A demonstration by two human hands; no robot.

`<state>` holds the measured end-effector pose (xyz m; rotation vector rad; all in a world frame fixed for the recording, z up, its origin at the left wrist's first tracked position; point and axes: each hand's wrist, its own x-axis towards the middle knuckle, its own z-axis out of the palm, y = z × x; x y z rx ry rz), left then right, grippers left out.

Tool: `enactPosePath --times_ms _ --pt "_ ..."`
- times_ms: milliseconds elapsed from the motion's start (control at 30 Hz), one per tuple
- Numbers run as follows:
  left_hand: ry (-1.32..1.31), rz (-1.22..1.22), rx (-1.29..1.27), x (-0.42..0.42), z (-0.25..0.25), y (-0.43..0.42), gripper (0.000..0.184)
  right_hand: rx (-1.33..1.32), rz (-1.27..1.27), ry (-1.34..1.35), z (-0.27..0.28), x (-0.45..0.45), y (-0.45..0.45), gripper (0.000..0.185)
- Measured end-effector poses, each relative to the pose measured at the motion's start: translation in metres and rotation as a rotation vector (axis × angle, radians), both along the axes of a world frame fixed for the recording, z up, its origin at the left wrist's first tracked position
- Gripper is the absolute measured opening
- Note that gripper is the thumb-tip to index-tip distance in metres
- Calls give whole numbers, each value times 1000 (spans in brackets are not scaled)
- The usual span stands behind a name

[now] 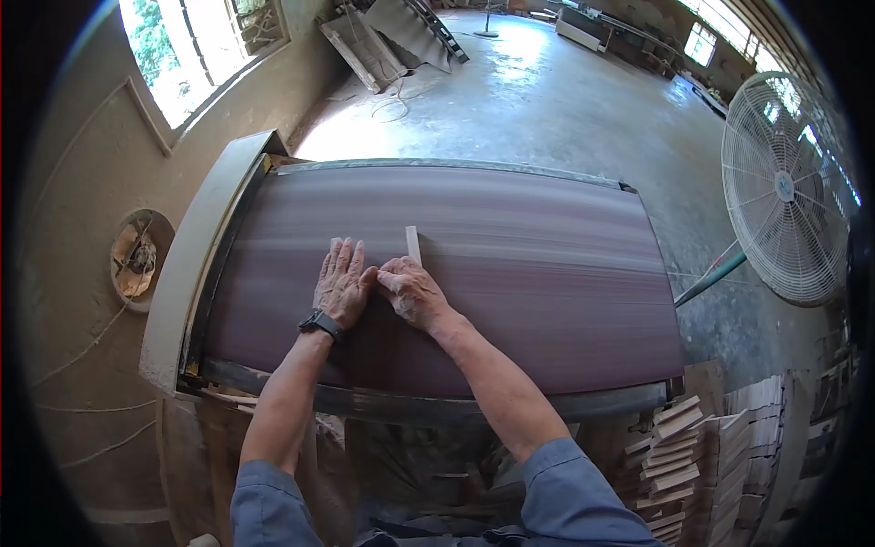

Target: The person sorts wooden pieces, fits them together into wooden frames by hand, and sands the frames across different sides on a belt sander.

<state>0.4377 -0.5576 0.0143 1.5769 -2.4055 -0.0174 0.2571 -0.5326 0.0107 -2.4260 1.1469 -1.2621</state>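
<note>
A wide purple-brown sanding belt (pixel 547 319) stretches across the machine before me, streaked with pale dust. My right hand (pixel 412 290) is closed around the lower part of a small pale wood strip (pixel 413 242), whose upper end sticks out past the fingers, pointing away from me. Just left of it, my left hand (pixel 341 284) lies palm down over the belt with its fingers stretched out. Its thumb is close to the right hand's fingertips. Anything under the left palm is hidden. A dark watch (pixel 321 323) is on the left wrist.
A pale machine cover (pixel 205 237) borders the belt's left end. On the right stands a large caged fan (pixel 782 187). Stacked wood strips (pixel 670 456) sit at lower right. Boards (pixel 374 46) lean by the far wall, with a cable (pixel 392 108) on the floor.
</note>
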Motion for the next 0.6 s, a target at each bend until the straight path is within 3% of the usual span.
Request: enactPosePath --times_ms 600 --pt "31 -156 -40 -120 0 21 62 -1 -140 21 3 -113 44 9"
